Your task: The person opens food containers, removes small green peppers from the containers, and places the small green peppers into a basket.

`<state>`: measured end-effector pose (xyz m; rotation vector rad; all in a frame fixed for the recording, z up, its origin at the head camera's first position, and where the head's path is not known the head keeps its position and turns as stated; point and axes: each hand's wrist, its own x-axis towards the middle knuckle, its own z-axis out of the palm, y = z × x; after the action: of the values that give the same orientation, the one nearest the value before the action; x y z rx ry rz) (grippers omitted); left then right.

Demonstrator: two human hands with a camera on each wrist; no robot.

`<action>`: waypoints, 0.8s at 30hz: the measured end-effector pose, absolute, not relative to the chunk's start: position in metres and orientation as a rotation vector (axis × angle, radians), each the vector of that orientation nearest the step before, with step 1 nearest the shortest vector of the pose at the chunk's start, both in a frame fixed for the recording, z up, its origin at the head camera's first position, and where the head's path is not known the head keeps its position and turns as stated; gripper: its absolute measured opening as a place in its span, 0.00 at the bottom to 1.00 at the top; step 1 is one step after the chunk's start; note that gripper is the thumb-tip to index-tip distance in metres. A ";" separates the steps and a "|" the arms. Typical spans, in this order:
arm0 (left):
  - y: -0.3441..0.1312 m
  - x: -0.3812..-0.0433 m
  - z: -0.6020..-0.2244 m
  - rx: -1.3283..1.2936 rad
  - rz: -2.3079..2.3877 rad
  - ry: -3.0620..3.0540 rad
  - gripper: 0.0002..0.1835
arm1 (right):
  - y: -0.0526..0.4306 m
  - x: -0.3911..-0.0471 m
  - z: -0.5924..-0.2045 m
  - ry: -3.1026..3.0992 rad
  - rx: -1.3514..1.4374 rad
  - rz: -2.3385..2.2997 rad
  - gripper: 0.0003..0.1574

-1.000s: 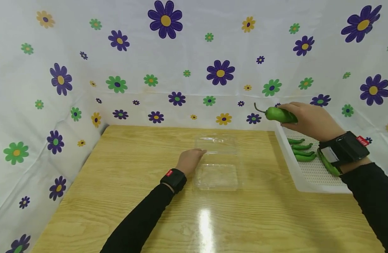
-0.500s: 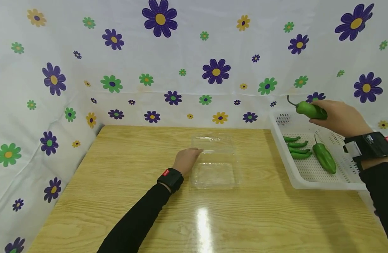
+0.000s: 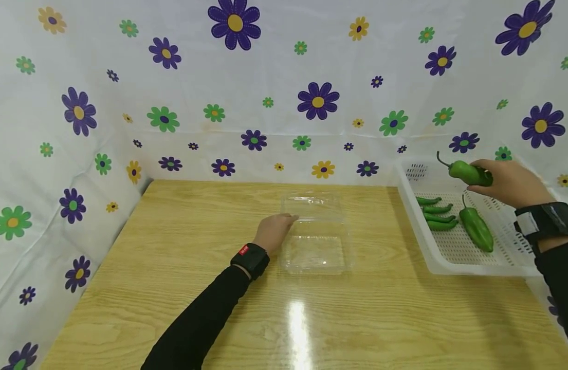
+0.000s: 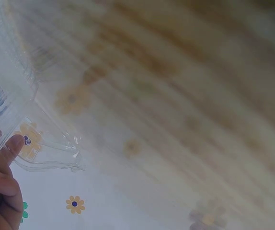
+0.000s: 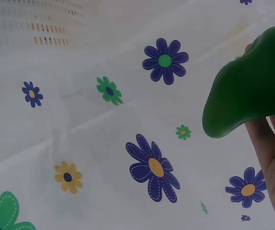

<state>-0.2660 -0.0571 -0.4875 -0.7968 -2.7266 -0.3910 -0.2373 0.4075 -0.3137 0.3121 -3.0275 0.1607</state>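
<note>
My right hand (image 3: 515, 182) grips a large green pepper (image 3: 469, 173), its curved stem pointing up and left, above the white basket (image 3: 434, 259). In the right wrist view the same pepper (image 5: 252, 81) lies against the fingers, its blunt tip sticking out. At the middle of the table, my left hand (image 3: 273, 231) pinches the left edge of a clear plastic clamshell box (image 3: 313, 254), which lies opened out with its lid to the back. The left wrist view shows thumb and fingers (image 4: 3, 182) at the clear plastic edge.
Inside the basket lie another large pepper (image 3: 476, 229) and several thin green chillies (image 3: 438, 210) along its left side. A wooden table (image 3: 196, 221) carries box and basket. Flower-printed white cloth (image 3: 186, 87) hangs behind and at the left.
My right hand has moved right with the pepper, from the basket's left edge to over its inside, uncovering the other large pepper. The left hand stays at the box.
</note>
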 end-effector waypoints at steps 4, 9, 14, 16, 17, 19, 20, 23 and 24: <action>-0.057 -0.267 -0.488 -0.796 -0.381 -2.730 0.15 | 0.413 -0.238 -0.325 -3.087 0.297 0.185 0.31; -0.057 -0.267 -0.486 -0.804 -0.380 -2.735 0.15 | 0.419 -0.236 -0.342 -3.148 0.305 0.213 0.31; -0.057 -0.266 -0.486 -0.805 -0.369 -2.738 0.15 | 0.427 -0.236 -0.366 -3.213 0.337 0.236 0.33; -0.057 -0.267 -0.486 -0.800 -0.358 -2.742 0.15 | 0.431 -0.237 -0.375 -3.236 0.350 0.227 0.34; -0.057 -0.267 -0.487 -0.798 -0.356 -2.743 0.15 | 0.432 -0.237 -0.380 -3.245 0.352 0.227 0.34; -0.057 -0.267 -0.487 -0.794 -0.358 -2.745 0.16 | 0.433 -0.238 -0.387 -3.257 0.356 0.224 0.33; -0.057 -0.267 -0.488 -0.792 -0.357 -2.742 0.15 | 0.434 -0.237 -0.390 -3.266 0.358 0.223 0.32; -0.057 -0.267 -0.488 -0.792 -0.370 -2.738 0.15 | 0.434 -0.235 -0.397 -3.287 0.368 0.222 0.30; -0.057 -0.267 -0.489 -0.794 -0.374 -2.738 0.15 | 0.434 -0.235 -0.398 -3.294 0.369 0.214 0.30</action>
<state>-0.2671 -0.0570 -0.4885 -0.7936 -2.7375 -0.3742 -0.2348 0.4338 -0.3984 0.3689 -3.2943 0.2139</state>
